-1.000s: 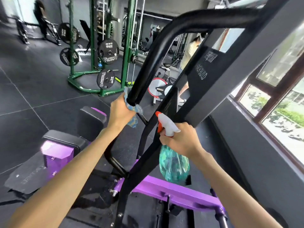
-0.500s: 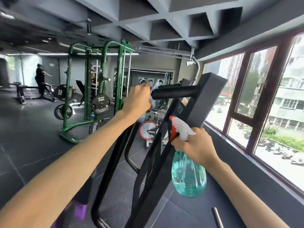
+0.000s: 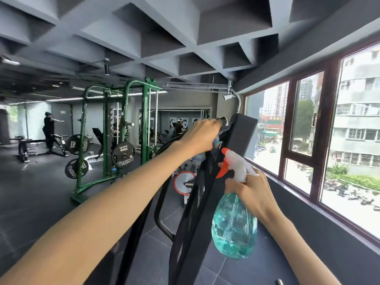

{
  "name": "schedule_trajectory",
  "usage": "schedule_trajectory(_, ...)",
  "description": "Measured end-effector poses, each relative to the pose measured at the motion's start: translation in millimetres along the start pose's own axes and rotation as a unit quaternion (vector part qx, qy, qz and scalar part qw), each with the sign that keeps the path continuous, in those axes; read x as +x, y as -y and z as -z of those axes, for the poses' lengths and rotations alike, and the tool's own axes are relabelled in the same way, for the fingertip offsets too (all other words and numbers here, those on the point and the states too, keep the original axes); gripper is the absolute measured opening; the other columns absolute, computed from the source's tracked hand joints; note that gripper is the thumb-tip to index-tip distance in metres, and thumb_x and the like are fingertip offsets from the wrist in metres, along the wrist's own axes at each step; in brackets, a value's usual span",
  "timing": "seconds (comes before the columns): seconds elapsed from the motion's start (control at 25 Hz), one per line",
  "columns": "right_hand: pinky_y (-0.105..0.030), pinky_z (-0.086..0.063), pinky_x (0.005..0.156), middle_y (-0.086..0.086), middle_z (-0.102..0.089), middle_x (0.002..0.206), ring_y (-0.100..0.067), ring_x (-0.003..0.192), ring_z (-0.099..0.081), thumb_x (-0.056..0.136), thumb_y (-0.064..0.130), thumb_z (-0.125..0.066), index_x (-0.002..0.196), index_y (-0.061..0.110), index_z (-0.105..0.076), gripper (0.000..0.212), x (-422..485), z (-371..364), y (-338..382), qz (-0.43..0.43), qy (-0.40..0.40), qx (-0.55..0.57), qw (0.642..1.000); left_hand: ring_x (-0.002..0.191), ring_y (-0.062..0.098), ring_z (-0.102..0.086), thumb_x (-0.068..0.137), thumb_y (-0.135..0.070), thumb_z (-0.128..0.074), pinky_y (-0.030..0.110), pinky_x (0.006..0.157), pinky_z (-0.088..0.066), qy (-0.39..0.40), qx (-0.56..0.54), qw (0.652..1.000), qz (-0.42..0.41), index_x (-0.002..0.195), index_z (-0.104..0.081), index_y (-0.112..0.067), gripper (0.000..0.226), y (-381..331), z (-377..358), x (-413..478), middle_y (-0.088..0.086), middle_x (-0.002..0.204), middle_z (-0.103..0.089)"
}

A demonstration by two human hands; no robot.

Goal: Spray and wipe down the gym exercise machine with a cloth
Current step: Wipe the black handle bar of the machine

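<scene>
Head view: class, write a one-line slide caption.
Left hand holds cloth against black machine frame; right hand grips teal spray bottle.

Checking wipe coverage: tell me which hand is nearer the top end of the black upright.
Left. The left hand grips the cloth right by the top end of the black upright; the right hand holds the spray bottle lower down, beside its middle.
</scene>
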State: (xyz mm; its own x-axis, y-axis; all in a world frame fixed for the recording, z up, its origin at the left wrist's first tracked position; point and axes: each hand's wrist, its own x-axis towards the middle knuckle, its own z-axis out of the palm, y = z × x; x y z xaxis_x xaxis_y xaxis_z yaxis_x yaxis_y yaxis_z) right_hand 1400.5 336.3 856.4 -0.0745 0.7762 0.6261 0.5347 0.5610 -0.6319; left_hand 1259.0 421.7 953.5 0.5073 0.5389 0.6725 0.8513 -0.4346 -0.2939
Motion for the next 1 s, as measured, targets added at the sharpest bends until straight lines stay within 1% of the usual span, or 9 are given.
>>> schedule_trajectory(0.16, -0.041, -0.049, 0.080, 0.024, -0.068, 0.089, -0.013, 0.090, -0.063, 0.061, 0.036, -0.052, 0.113, 0.044, -0.059, 0.053, -11, 15, -13, -0.011, -0.034, 0.018, 0.999, 0.103, 0.035, -0.059, 0.080, 0.008, -0.056, 0.034, 0.075, -0.038, 0.019, -0.023, 0.999, 0.022, 0.113, -0.052, 0.001, 0.034, 2, 4, 0, 0.018, 0.110, -0.059)
schedule_trajectory(0.28, -0.034, -0.046, 0.069, 0.021, -0.066, 0.067, -0.016, 0.069, -0.058, 0.078, 0.028, -0.049, 0.091, 0.034, -0.063, 0.020, -15, 28, -11, -0.033, -0.077, 0.007, 0.996, 0.101, 0.034, -0.060, 0.080, 0.011, -0.055, 0.034, 0.076, -0.042, 0.030, -0.032, 0.999, 0.031, 0.113, -0.052, 0.003, 0.034, -1, 5, -2, 0.019, 0.108, -0.059)
schedule_trajectory(0.4, -0.035, -0.045, 0.063, 0.009, -0.063, 0.060, -0.024, 0.061, -0.052, 0.067, 0.037, -0.040, 0.089, 0.045, -0.055, 0.028, -19, 35, -1, -0.019, -0.057, -0.029, 0.998, 0.103, 0.035, -0.059, 0.079, 0.012, -0.055, 0.034, 0.077, -0.042, 0.022, -0.045, 0.998, 0.041, 0.114, -0.051, 0.003, 0.036, 0, 3, -2, 0.019, 0.108, -0.059)
schedule_trajectory(0.52, -0.040, -0.048, 0.065, -0.002, -0.062, 0.062, -0.029, 0.064, -0.049, 0.058, 0.037, -0.044, 0.088, 0.038, -0.059, 0.034, -21, 41, -6, -0.025, -0.052, -0.008, 0.998, 0.118, 0.032, -0.052, 0.082, 0.010, -0.057, 0.030, 0.084, -0.038, 0.020, -0.128, 0.988, 0.082, 0.128, -0.048, 0.002, 0.048, 1, 0, -6, 0.017, 0.123, -0.055)
schedule_trajectory(0.6, -0.037, -0.045, 0.065, 0.004, -0.063, 0.063, -0.025, 0.066, -0.050, 0.062, 0.027, -0.048, 0.079, 0.037, -0.062, 0.025, -22, 43, -16, -0.034, -0.044, 0.020, 0.998, 0.120, 0.029, -0.051, 0.085, 0.009, -0.055, 0.027, 0.097, -0.036, -0.072, -0.237, 0.960, 0.131, 0.129, -0.051, 0.002, 0.045, -7, -4, -16, 0.017, 0.127, -0.056)
schedule_trajectory(0.68, -0.041, -0.048, 0.071, 0.012, -0.066, 0.072, -0.023, 0.073, -0.057, 0.066, 0.026, -0.047, 0.095, 0.041, -0.062, 0.036, -22, 44, -25, -0.028, -0.027, 0.016, 0.999, 0.109, 0.026, -0.056, 0.087, 0.009, -0.052, 0.020, 0.091, -0.037, -0.239, -0.336, 0.886, 0.213, 0.122, -0.057, 0.003, 0.036, -31, -4, -25, 0.017, 0.118, -0.061)
schedule_trajectory(0.72, -0.044, -0.050, 0.075, 0.014, -0.067, 0.075, -0.024, 0.078, -0.059, 0.065, 0.030, -0.048, 0.106, 0.042, -0.061, 0.045, -20, 45, -30, -0.023, -0.021, 0.011, 0.999, 0.109, 0.026, -0.056, 0.088, 0.006, -0.053, 0.019, 0.091, -0.036, -0.284, -0.353, 0.861, 0.232, 0.122, -0.057, 0.003, 0.034, -48, -6, -24, 0.017, 0.117, -0.061)
schedule_trajectory(0.88, -0.037, -0.048, 0.081, 0.012, -0.068, 0.082, -0.020, 0.083, -0.060, 0.048, 0.047, -0.048, 0.123, 0.042, -0.055, 0.075, -9, 60, -48, -0.009, -0.013, 0.041, 0.999, 0.132, 0.033, -0.044, 0.087, -0.009, -0.065, 0.034, 0.114, -0.031, -0.275, -0.267, 0.892, 0.240, 0.141, -0.038, 0.007, 0.062, -102, -22, 4, 0.022, 0.141, -0.047)
schedule_trajectory(1.0, -0.032, -0.044, 0.070, 0.010, -0.067, 0.072, -0.019, 0.073, -0.058, 0.056, 0.034, -0.054, 0.106, 0.052, -0.059, 0.053, -8, 73, -57, -0.001, 0.008, 0.094, 0.996, 0.144, 0.036, -0.029, 0.089, -0.018, -0.048, 0.043, 0.119, -0.026, -0.293, -0.142, 0.911, 0.254, 0.148, -0.023, 0.009, 0.069, -106, -36, 1, 0.025, 0.155, -0.027)
